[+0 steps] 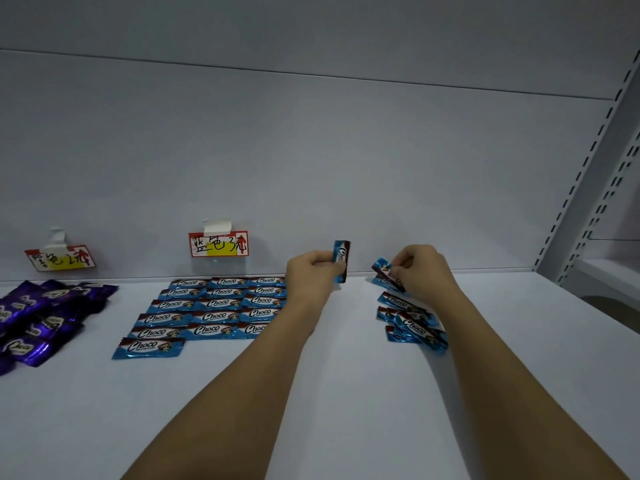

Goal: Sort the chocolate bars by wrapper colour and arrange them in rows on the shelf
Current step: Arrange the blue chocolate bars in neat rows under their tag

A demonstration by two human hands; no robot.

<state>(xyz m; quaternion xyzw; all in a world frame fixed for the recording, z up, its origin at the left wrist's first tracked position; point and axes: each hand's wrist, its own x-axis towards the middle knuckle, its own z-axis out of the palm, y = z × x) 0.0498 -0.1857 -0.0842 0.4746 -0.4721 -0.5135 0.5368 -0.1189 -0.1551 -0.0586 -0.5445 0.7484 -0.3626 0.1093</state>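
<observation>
We've got most blue bars [221, 308] laid in neat rows on the shelf [346, 393] under the blue tag [219, 244]. Left hand [311, 271] pinches one blue bar [341, 260] upright; right hand [420, 268] pinches another [386, 271] off the loose blue pile [412, 322]. Left to do, we reckon: that pile, and the unsorted purple heap [45, 317].
</observation>
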